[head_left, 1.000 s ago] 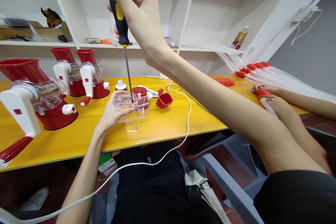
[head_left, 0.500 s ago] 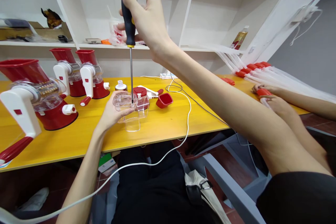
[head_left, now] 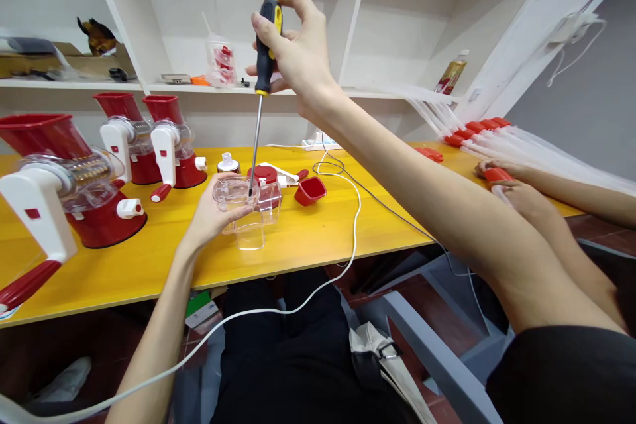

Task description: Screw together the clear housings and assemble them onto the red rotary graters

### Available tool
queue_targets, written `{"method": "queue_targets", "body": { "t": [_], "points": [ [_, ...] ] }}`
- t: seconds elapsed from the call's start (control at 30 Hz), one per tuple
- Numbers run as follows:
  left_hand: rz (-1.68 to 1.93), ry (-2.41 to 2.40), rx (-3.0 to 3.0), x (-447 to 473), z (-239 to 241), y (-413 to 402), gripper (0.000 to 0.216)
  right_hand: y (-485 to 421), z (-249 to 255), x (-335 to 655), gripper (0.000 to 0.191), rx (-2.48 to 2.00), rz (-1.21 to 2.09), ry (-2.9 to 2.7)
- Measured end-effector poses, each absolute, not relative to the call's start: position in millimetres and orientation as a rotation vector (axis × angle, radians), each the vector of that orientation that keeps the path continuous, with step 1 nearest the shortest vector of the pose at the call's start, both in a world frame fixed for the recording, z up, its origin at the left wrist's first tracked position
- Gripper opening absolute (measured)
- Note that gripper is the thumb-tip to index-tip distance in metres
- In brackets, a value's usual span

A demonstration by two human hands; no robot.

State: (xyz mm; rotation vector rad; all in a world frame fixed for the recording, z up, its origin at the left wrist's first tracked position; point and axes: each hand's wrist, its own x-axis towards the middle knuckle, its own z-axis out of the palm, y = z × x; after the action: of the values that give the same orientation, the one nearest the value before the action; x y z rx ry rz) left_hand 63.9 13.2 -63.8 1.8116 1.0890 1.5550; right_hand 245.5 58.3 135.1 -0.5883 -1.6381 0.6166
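My right hand (head_left: 298, 46) is closed around the black-and-yellow handle of a screwdriver (head_left: 269, 46), high above the table. The shaft runs down, leaning slightly, and its tip meets the rim of a clear plastic housing (head_left: 268, 209). My left hand (head_left: 213, 212) grips that housing on its left side, with the thumb along the front. Whether a screw sits under the tip is too small to tell. Just behind the housing are a red round part (head_left: 265, 175) and a white crank handle (head_left: 283, 175) with a red grip. To its right lies a red hopper (head_left: 311, 191).
Assembled red-and-white rotary graters (head_left: 106, 212) stand at the left. A white cable (head_left: 356, 212) crosses the table edge and hangs over my lap. At the right, another person's hands (head_left: 517, 192) hold a red piece near clear plastic bags (head_left: 546, 152). White shelves (head_left: 298, 92) rise behind.
The screwdriver's handle has tilted to the right and come lower with my right hand, while its tip stays at the same spot. My left hand and the housing have hardly moved.
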Motion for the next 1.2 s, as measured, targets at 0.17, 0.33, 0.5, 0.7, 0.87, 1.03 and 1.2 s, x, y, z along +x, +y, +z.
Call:
{"method": "queue_targets", "body": {
  "t": [0.17, 0.33, 0.5, 0.7, 0.87, 1.03, 1.2],
  "points": [
    [1.543, 1.084, 1.825, 64, -63, 13, 0.075, 57, 133, 248, 0.022, -0.622, 0.593, -1.643],
    [1.534, 1.080, 1.832, 65, -63, 12, 0.075, 61, 135, 249, 0.025, -0.636, 0.573, -1.656],
    [1.541, 1.073, 1.828, 65, -64, 13, 0.075, 60, 136, 250, 0.026, -0.654, 0.557, -1.679],
    [1.548, 1.082, 1.847, 63, -65, 14, 0.073, 55, 134, 249, 0.025, -0.621, 0.564, -1.705],
    [1.548, 1.085, 1.831, 64, -65, 14, 0.074, 54, 132, 245, 0.029, -0.490, 0.486, -1.748],
    [1.549, 1.086, 1.831, 64, -64, 14, 0.075, 42, 131, 238, 0.034, -0.275, 0.397, -1.789],
    [1.547, 1.099, 1.818, 64, -65, 14, 0.076, 23, 131, 237, 0.031, -0.425, 0.425, -1.759]
  ]
}}
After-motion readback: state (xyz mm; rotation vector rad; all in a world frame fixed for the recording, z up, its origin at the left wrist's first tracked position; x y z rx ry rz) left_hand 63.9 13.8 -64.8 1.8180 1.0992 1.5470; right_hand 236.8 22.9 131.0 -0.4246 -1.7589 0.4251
